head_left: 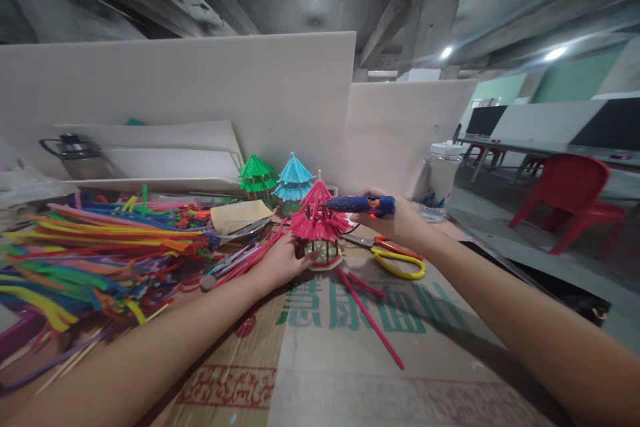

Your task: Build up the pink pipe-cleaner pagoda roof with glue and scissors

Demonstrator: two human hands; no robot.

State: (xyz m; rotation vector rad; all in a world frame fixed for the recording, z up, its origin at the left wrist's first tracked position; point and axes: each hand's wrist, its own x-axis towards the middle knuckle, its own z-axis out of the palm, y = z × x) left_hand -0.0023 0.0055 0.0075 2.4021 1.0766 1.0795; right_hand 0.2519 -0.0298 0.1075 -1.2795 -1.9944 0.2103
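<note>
A small pink pavilion (320, 221), made of fuzzy wire strands on a little wooden frame, stands on the cardboard sheet (345, 353) that covers the bench, directly between the two hands. The left hand (281, 260) lies low at its left side with the fingers against the frame and base; they touch it, but whether they close around it cannot be told, as the roof fringe hides the fingertips. The right hand (403, 221) is wrapped around a blue glue gun (361, 204), held level with its nozzle pointing left and meeting the upper tier of the pavilion's roof. Just below the right wrist a pair of scissors (396, 260) with yellow and red handles lies flat on the cardboard. Two loose pink strands (371, 321) lie in front of the pavilion, nearer the person. Behind it, near the white board, stand a green pavilion (257, 175) and a blue pavilion (294, 180) side by side. A heap of many-coloured pipe cleaners (100, 247) spreads over the bench to the left of the left forearm. A clear plastic jar (440, 180) stands beyond the right hand.
</note>
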